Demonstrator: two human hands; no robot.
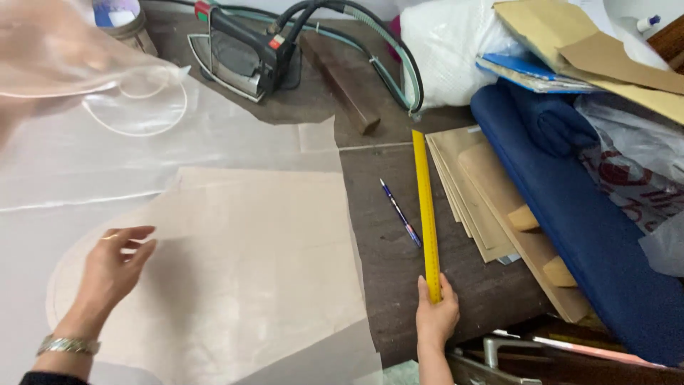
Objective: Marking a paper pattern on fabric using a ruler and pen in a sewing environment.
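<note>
The right hand [436, 314] pinches the near end of a long yellow ruler [426, 207], which lies flat on the dark worktop [388, 257] with its long axis running away from the person — far end tipped slightly left. The left hand [114, 267] rests half open, fingers loosely curled, on pale sheer fabric [249, 264], holding nothing. A blue pen [400, 212] lies just left of the ruler, an iron [242, 57] sits at the far edge, and card patterns [477, 192] and blue cloth [584, 235] crowd the right side.

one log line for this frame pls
left hand: flat on beige fabric piece | right hand: grips near end of yellow ruler | blue pen: beside ruler | iron: at table's far side
</note>
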